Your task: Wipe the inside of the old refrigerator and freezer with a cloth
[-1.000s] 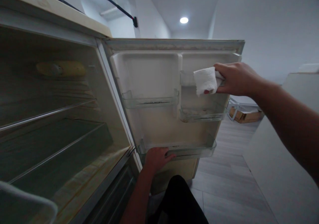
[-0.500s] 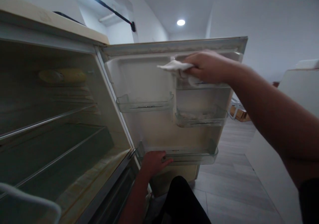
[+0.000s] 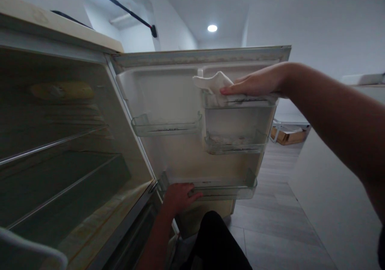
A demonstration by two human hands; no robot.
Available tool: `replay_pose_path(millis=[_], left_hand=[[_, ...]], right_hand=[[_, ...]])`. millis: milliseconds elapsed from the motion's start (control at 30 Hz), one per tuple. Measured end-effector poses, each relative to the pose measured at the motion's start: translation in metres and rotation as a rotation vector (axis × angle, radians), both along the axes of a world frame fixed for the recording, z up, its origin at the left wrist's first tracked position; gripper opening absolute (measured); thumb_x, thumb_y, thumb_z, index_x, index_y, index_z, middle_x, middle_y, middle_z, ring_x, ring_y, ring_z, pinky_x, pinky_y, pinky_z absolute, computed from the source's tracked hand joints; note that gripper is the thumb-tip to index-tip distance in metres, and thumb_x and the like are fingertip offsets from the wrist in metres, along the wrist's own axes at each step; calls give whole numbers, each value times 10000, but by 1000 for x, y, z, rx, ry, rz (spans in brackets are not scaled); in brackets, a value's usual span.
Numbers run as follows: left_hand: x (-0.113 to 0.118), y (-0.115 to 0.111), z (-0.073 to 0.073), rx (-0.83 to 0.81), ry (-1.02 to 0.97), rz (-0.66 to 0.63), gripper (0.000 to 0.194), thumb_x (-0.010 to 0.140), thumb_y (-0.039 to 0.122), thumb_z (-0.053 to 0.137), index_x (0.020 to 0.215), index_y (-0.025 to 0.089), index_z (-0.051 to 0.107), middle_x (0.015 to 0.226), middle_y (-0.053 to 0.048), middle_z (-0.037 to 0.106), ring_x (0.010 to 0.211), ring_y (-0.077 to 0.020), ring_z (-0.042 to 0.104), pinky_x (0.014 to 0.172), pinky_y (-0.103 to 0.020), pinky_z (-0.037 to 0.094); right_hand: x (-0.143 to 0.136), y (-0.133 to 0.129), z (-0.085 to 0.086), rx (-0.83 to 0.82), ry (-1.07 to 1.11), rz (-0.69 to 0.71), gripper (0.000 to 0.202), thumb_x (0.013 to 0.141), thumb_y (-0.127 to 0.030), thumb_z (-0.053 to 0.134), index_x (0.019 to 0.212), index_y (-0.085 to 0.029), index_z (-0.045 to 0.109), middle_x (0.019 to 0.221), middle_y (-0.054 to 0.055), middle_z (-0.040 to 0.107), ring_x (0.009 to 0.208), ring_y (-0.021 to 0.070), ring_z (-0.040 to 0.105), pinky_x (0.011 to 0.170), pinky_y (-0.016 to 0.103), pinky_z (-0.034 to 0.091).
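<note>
The fridge door stands swung out, its inner side facing me. My right hand presses a white cloth onto the upper right door bin, thumb on top and the cloth's free corner sticking out to the left. Part of the cloth is hidden under the fingers. Lower down, my left hand grips the rim of the long transparent bottom bin near its left end. Two more transparent bins, the left bin and the middle right bin, sit between them.
To the left is the open fridge compartment with glass shelves and a yellowish light cover. My knee is under the door. A white cabinet stands at right, and a cardboard box lies beyond the door.
My right hand has come down slightly with the cloth, from the top of the door onto the upper right bin. The left hand keeps its place on the bottom bin; the view shifted slightly.
</note>
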State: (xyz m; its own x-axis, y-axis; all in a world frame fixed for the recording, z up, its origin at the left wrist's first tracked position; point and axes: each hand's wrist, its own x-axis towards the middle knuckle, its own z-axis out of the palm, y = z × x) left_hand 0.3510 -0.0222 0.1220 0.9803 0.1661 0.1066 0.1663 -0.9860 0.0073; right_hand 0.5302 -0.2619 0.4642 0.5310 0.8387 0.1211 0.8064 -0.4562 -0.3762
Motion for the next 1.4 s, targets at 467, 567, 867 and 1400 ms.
replay_pose_path(millis=[467, 567, 867, 1400], left_hand=[[-5, 1, 2, 4, 7, -2, 638, 885, 774, 332, 909, 253, 700, 875, -60, 756, 857, -259, 702, 710, -327, 414], [-5, 0, 2, -18, 7, -19, 622, 893, 759, 346, 898, 251, 704, 875, -58, 753, 852, -249, 696, 705, -321, 411], [-1, 1, 1, 7, -14, -8, 648, 888, 775, 321, 870, 243, 690, 829, -53, 745, 818, -238, 696, 669, -311, 390], [14, -7, -6, 17, -60, 26, 659, 905, 761, 290, 924, 239, 692, 889, -63, 752, 854, -249, 707, 719, -327, 433]], right_hand=[[-12, -44, -4, -175, -636, -188, 706, 935, -706, 384, 759, -89, 681, 581, 7, 574, 498, 57, 446, 579, 288, 328], [-15, -45, -10, -128, -686, -153, 632, 970, -629, 415, 723, -102, 662, 524, -11, 512, 479, 60, 402, 573, 287, 299], [-25, 14, -12, 12, -616, 147, 393, 971, -460, 484, 824, -129, 637, 686, -1, 554, 655, 118, 512, 669, 271, 354], [-6, 24, -110, 438, -1181, 295, 687, 933, -683, 363, 1432, -232, 502, 1580, 133, 332, 1468, 335, 264, 1182, 585, 213]])
